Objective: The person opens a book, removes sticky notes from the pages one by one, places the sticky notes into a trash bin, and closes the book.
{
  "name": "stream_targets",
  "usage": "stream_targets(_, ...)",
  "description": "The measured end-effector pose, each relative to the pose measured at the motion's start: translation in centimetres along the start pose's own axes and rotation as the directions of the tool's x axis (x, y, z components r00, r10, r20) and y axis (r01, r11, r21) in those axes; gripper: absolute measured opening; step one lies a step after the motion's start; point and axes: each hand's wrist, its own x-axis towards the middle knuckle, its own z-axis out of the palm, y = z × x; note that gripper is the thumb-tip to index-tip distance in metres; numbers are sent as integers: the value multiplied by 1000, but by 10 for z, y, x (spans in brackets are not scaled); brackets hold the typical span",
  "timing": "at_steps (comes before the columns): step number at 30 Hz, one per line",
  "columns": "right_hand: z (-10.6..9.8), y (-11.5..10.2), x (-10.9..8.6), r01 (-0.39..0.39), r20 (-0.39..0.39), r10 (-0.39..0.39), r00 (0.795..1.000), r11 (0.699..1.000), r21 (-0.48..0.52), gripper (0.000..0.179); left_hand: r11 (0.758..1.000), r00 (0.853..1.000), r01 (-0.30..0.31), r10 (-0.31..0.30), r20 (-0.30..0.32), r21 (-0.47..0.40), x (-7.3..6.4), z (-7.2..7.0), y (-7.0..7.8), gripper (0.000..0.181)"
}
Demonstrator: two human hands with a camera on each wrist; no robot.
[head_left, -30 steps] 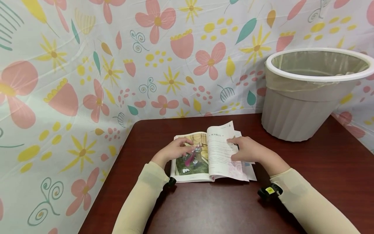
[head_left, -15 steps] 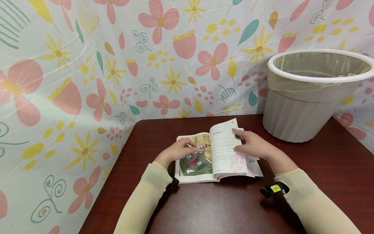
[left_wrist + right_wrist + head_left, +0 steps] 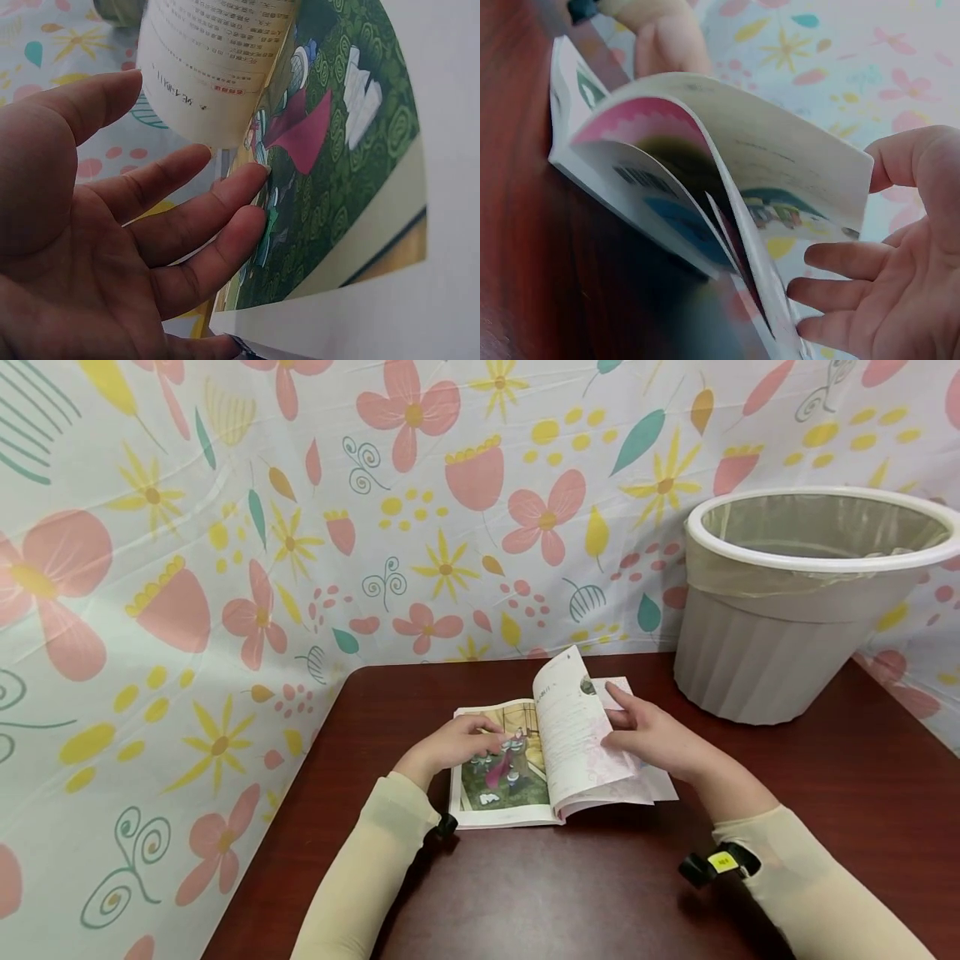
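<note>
An open picture book (image 3: 480, 817) lies on the dark red-brown table. Its left page carries a colour illustration, and a printed page (image 3: 573, 735) curves up beside it. My left hand (image 3: 450, 747) rests on the illustrated page with fingers relaxed; in the left wrist view, its fingertips (image 3: 255, 217) touch that page's outer part. At the right side, my right hand (image 3: 660, 735) has its thumb and fingers spread at the page edges. The right wrist view has the thumb against the raised leaf (image 3: 795, 157) and the straight fingers (image 3: 847, 260) by the pages underneath.
A grey waste bin (image 3: 780, 643) with a white rim and a clear liner stands at the table's back right. A flower-patterned cloth (image 3: 300, 527) hangs behind and to the left. Black straps (image 3: 720, 862) with cameras circle both wrists.
The printed page has risen and swung leftward, uncovering more of the pages beneath it. My right hand has shifted slightly right and spread its fingers; the left hand has stayed nearly still on its page.
</note>
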Motion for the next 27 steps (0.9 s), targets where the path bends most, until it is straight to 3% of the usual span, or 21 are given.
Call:
stream_targets(6,23,-7,0,50,-3,-52,999,970,-238,84,1000,1000,2,-2,-10,-12,0,0,0,36)
stream_targets(13,49,-21,-1,8,-126,-81,989,870,-492,83,999,1000,-9,8,-22,-42,-1,-1,2,31)
stream_targets(18,58,-25,-5,33,-104,-104,989,847,-531,82,997,1000,-16,14,-25,-73,1,-1,2,35)
stream_targets(23,64,-20,-4,87,-68,-140,988,857,-508,76,993,999,-37,33,-29,-116,3,-1,-3,37)
stream_targets(27,73,-17,-2,136,-117,-215,970,870,-473,62,991,999,-33,30,-31,-127,3,-3,-4,36)
